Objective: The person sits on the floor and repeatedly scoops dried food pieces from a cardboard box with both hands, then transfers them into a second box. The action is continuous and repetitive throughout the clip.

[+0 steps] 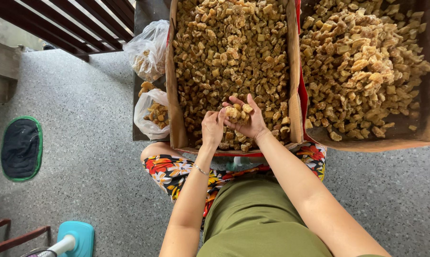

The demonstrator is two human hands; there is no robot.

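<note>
Two cardboard boxes, the right box (415,133) and the left box (173,95), lie heaped with golden-brown chunks (229,52); two plastic bags (148,47) beside them hold a few more. Over the left box, the right hand (246,119) cups a clump (238,112) while the left hand (212,127) pinches it, apparently sorting; separating it likely needs a gentle pull.

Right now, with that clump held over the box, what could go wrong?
1. The right hand cups a heaped clump while the left hand picks at it; bits could crumble off.
2. The box overhangs the lap, so leaning on its near edge might tip it.
3. The open bag beside it could catch strays.
</note>
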